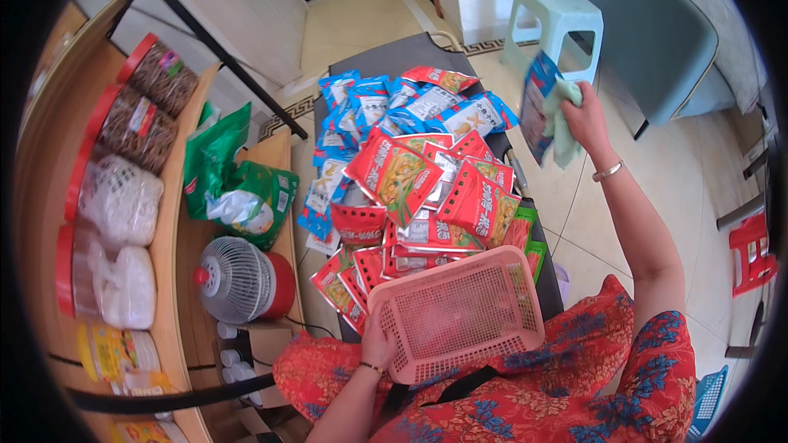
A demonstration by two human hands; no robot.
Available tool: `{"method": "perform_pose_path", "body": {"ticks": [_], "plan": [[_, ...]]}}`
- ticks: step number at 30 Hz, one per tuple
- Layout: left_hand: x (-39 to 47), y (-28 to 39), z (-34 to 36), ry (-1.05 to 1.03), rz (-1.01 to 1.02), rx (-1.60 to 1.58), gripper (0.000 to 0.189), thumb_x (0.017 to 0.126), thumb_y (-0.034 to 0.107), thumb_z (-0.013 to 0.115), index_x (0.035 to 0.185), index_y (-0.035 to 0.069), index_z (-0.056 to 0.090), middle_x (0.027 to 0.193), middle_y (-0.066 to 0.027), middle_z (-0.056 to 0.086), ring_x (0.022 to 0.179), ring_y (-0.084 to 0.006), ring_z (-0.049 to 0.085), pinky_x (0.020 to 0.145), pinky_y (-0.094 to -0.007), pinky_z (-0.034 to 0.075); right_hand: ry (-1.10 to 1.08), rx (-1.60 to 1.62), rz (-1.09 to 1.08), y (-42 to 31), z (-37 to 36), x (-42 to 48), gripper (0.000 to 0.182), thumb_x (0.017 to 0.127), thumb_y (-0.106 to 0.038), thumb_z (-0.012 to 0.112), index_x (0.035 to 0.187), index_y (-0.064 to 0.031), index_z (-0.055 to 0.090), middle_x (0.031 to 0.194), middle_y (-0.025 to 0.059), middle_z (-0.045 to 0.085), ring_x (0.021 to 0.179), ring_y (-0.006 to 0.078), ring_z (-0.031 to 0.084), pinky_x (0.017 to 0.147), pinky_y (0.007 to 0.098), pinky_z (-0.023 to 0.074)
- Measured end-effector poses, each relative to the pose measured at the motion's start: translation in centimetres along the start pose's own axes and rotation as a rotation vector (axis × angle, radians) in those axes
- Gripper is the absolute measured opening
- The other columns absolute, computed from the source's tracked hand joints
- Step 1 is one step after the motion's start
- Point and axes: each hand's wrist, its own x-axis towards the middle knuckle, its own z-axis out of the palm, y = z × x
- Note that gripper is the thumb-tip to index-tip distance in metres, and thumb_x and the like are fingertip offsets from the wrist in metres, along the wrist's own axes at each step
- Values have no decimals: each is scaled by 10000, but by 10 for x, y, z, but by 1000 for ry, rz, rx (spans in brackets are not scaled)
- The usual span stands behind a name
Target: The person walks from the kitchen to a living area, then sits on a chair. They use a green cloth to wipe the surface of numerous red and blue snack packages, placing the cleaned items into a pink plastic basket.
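My left hand [377,344] grips the left rim of a pink plastic mesh basket [462,314], which is tilted over my lap at the near edge of the heap. My right hand [583,120] is raised at the right, closed on a pale green cloth [561,123] and a blue snack packet [537,104] beside it; the packet is a little blurred. Red food packets [394,178] lie piled beyond the basket on a dark grey folding cot [400,55]. Blue snack packets [425,101] are heaped behind them, and a green packet [537,252] shows at the right edge.
At the left, wooden shelves [166,258] hold red-lidded jars [138,129], green bags [255,197] and a small red fan heater or fan [246,280]. A pale green plastic stool [557,12] and a blue sofa [646,43] stand at the back right. A red stool [752,255] is at the far right.
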Motion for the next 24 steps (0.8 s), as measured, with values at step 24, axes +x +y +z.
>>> {"method": "perform_pose_path", "body": {"ticks": [24], "plan": [[-8,-31,6,247,-142,-145,634,844,325,589,1366,76,327,1187,-239,507,1074,-395,524,883,-454,449,-360,-45,145,-37,43,-172,357,802,-231,594,1050,27,597,886,218,656,849,342,647,739,399,496]]}}
